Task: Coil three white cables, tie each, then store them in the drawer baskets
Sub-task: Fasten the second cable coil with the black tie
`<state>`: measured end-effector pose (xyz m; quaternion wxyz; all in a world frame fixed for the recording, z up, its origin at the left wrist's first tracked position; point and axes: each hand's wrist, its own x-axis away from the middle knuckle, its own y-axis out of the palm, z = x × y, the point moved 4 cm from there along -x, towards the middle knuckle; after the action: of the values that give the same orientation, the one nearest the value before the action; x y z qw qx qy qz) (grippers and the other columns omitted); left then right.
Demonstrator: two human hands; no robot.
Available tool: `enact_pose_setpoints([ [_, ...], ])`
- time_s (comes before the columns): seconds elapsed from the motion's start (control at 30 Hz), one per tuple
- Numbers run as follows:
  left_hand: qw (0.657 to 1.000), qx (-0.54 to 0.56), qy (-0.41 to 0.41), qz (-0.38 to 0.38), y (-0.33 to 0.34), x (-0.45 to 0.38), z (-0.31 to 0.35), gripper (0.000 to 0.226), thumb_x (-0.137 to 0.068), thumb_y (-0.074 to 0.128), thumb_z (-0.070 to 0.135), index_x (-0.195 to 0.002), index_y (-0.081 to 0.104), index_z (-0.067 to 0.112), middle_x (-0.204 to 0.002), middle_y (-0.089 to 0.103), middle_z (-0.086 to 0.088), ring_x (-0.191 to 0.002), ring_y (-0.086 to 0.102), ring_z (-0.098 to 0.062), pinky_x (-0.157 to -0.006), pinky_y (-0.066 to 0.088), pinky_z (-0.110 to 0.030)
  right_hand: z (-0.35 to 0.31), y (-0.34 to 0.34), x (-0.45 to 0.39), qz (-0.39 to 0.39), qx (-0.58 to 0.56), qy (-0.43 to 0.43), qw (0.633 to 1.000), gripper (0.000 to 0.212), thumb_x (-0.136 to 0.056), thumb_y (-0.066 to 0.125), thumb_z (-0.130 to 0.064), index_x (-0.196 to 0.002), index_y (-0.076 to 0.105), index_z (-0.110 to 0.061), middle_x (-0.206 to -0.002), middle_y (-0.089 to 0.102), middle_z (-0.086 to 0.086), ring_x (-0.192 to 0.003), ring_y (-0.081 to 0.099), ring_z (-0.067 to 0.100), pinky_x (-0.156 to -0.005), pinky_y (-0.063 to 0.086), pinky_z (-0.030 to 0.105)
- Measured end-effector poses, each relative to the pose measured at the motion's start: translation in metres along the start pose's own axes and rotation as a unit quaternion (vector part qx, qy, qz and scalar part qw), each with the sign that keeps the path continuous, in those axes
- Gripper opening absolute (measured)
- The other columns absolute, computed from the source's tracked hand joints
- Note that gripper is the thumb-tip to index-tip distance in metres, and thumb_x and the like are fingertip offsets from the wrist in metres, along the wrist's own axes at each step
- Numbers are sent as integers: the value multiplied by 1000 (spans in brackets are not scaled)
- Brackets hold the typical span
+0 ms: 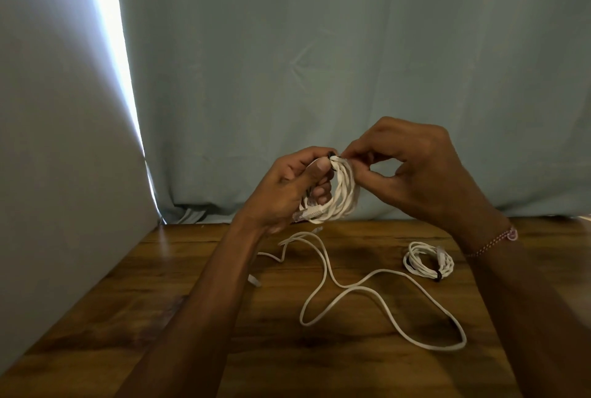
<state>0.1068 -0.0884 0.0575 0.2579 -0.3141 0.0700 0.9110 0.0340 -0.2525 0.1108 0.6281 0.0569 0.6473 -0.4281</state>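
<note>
Above the table's far edge I hold a coiled white cable [342, 196]. My left hand [287, 193] grips the coil from the left, thumb across its top. My right hand [412, 174] pinches the top of the coil with thumb and forefinger, right by a small black tie [331, 154]. A second white cable [428, 261], coiled and bound with a black tie, lies on the wooden table [192, 285] at the right. A third white cable [361, 289] lies loose and uncoiled across the table's middle.
A pale curtain [319, 62] hangs behind the table. A white panel [57, 174] stands along the table's left side. No drawer or basket is in view.
</note>
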Motion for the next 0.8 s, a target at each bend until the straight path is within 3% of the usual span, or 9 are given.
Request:
enact_pose_setpoints([
  [0.17,1000,-16,6,-13,0,1,5,31,-98,53,18,-118,61,-5,-76,40,-15,-59,44,-11,-57,44,-22,-3,2,-1,-17,9,-8,1000,14,-91,74,-15,-101,76,-7,-90,70,5,-77,64,13,-70,57,29],
  [0.37,998,-54,3,-16,-2,2,6,32,-104,49,12,-120,58,-14,-76,39,-16,-61,41,-15,-56,42,-25,-4,3,0,-43,36,-5,998,12,-91,73,-14,-101,75,-8,-89,66,4,-75,59,9,-68,51,20],
  [0.57,996,-87,7,-19,-3,2,10,30,-104,50,12,-120,61,-12,-68,46,-3,-61,42,-15,-56,42,-25,-6,5,-1,-56,68,-11,996,11,-89,73,-11,-99,75,-6,-89,64,6,-73,57,11,-64,48,24],
  [0.8,989,-147,7,-5,-3,3,15,23,-104,52,11,-114,65,-6,-73,44,-14,-61,43,-17,-57,43,-27,-6,10,-1,-81,92,-7,992,10,-86,76,-6,-96,75,-5,-88,64,9,-69,57,17,-58,46,28],
])
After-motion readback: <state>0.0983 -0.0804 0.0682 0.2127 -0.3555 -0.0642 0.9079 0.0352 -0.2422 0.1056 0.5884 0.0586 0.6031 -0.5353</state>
